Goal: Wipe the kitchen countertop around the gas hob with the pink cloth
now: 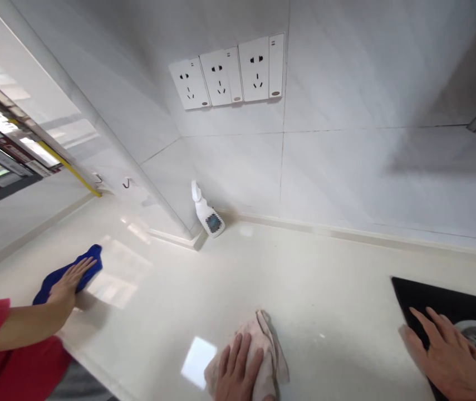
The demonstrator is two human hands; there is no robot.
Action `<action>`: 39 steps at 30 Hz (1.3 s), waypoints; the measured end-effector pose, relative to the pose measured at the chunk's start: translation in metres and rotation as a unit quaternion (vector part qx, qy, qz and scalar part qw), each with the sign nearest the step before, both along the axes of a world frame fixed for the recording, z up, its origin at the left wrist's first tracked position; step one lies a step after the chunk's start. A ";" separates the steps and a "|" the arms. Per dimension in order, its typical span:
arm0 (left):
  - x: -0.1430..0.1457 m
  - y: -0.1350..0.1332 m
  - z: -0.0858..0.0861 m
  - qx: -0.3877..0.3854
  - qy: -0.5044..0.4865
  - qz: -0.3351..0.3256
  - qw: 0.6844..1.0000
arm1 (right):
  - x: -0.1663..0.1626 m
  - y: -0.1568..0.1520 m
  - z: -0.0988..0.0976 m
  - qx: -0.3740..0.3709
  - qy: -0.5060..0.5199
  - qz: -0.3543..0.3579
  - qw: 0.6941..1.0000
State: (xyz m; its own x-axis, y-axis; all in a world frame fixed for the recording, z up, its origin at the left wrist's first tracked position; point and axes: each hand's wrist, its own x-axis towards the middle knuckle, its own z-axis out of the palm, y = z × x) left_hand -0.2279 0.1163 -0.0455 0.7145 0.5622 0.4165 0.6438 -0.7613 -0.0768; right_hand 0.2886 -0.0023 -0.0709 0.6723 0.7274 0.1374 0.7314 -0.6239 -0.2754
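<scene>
My left hand (238,370) lies palm down on a pale pinkish cloth (263,340), holding it against the white countertop (333,312). The cloth is bunched, with a fold sticking up on its far right side. On the right, my right hand (450,356) has its fingers apart and holds nothing. It is over the left part of a black cooktop (430,295), its thumb near the cooktop's edge. Whether the palm rests on the surface I cannot tell. Small pale specks dot the counter between my hands.
A white spray bottle (208,214) stands in the wall corner. At the left, another person in red presses a blue cloth (91,273) on the counter with one hand (68,281). Socket panels (225,75) are on the tiled wall. Hooks (127,182) hang beside the corner.
</scene>
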 end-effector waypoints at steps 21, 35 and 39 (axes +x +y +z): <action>0.076 0.082 0.024 -0.088 -0.046 0.283 0.954 | -0.009 0.004 0.004 -0.002 -0.023 -0.004 1.000; 0.099 0.065 0.015 -0.103 -0.062 0.218 0.969 | -0.008 0.004 -0.001 -0.004 -0.030 0.002 1.000; 0.103 0.048 0.016 -0.105 -0.068 0.191 0.974 | -0.007 0.003 -0.002 0.002 -0.025 0.002 1.000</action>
